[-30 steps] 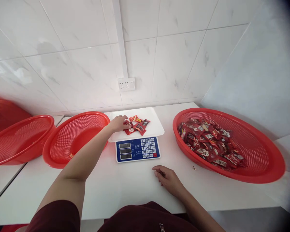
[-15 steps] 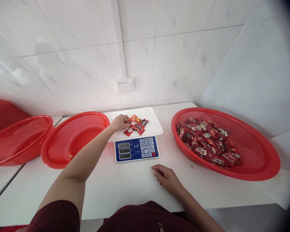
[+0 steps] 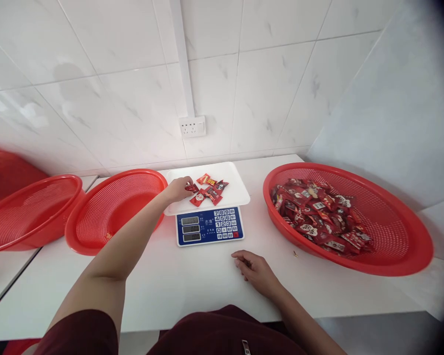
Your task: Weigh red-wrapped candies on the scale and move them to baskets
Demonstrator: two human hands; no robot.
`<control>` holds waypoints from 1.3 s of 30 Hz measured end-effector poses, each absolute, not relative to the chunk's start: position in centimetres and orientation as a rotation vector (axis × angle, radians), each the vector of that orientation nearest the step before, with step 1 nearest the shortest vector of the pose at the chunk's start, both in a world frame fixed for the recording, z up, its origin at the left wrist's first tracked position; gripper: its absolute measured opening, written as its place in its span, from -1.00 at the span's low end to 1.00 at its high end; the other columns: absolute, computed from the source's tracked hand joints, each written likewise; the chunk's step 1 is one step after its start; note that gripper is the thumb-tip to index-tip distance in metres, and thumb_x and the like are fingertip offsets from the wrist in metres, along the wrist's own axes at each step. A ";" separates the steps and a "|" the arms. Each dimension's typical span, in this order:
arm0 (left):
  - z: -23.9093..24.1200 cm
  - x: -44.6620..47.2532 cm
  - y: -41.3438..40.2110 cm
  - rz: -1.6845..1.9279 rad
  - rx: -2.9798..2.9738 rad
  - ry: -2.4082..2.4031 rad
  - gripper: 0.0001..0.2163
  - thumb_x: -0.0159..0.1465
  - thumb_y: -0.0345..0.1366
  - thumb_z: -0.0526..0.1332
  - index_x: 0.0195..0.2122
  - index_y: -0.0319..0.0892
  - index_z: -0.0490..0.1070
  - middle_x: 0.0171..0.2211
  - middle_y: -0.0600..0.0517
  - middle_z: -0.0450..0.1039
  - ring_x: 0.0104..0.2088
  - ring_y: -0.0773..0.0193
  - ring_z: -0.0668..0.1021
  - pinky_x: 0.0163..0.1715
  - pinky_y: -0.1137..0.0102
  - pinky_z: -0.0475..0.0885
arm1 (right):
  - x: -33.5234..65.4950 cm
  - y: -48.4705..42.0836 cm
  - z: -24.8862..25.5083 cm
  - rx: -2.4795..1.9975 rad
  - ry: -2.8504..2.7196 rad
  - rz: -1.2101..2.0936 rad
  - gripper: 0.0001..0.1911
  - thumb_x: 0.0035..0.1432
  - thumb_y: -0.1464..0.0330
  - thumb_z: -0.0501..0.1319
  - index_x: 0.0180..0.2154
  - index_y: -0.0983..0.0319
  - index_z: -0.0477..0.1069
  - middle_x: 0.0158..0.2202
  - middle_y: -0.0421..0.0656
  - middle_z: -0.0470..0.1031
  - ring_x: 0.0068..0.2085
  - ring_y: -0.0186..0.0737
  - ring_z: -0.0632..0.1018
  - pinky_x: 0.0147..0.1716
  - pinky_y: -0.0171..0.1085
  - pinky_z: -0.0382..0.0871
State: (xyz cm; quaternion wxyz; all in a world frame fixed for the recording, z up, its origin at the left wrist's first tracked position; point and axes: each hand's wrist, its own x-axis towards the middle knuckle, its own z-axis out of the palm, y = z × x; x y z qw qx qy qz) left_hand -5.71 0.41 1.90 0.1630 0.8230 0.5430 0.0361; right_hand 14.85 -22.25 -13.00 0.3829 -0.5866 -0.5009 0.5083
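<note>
A blue electronic scale with a white weighing tray stands at the middle of the white counter. Several red wrapped candies lie on the tray. My left hand reaches over the tray's left side and pinches one red candy between its fingertips. My right hand rests on the counter in front of the scale, fingers loosely curled, holding nothing.
A large red mesh basket at the right holds a heap of red wrapped candies. A red basket sits left of the scale, another red basket farther left. A wall socket is on the tiled wall.
My left hand has closed on one candy at the pile's left edge and drawn it slightly left. My right hand has stayed in place.
</note>
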 end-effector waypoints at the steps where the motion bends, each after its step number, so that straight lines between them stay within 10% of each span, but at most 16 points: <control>1: 1.8 -5.6 0.4 0.104 2.348 1.552 -0.78 0.11 -0.32 0.21 -0.19 -0.14 0.38 -0.16 -0.04 0.47 -0.20 0.16 0.47 -0.23 0.32 0.39 | 14.8 -22.3 -13.0 -1.497 -1.276 1.296 -0.73 0.05 0.24 0.12 -0.23 0.21 0.46 -0.53 -0.28 0.34 -0.57 -0.35 0.39 -0.56 -0.34 0.36; 17: 7.9 -15.8 -2.1 0.145 2.351 2.164 -0.69 0.07 -0.24 0.16 -0.12 0.01 0.31 -0.01 0.06 0.32 0.01 0.05 0.33 -0.09 0.19 0.29 | 14.8 -22.2 -12.7 -1.489 -1.286 1.322 -0.73 0.05 0.24 0.13 -0.24 0.19 0.46 -0.51 -0.27 0.36 -0.54 -0.34 0.39 -0.57 -0.34 0.37; 25: 3.1 -6.4 -4.4 0.221 2.509 1.343 -0.67 0.23 -0.09 0.07 0.00 -0.01 0.31 0.06 0.05 0.31 0.07 0.15 0.33 0.03 0.30 0.27 | 14.9 -22.1 -13.1 -1.499 -1.295 1.316 -0.72 0.05 0.22 0.12 -0.23 0.20 0.46 -0.51 -0.26 0.36 -0.56 -0.33 0.39 -0.57 -0.32 0.36; 39: -0.3 -1.7 -3.8 0.201 2.532 1.397 -0.65 0.25 -0.25 0.05 0.07 -0.01 0.26 0.06 -0.06 0.30 0.07 0.05 0.31 -0.07 0.20 0.36 | 14.9 -22.2 -13.3 -1.476 -1.284 1.294 -0.73 0.05 0.22 0.13 -0.24 0.17 0.47 -0.51 -0.27 0.37 -0.57 -0.32 0.40 -0.56 -0.29 0.37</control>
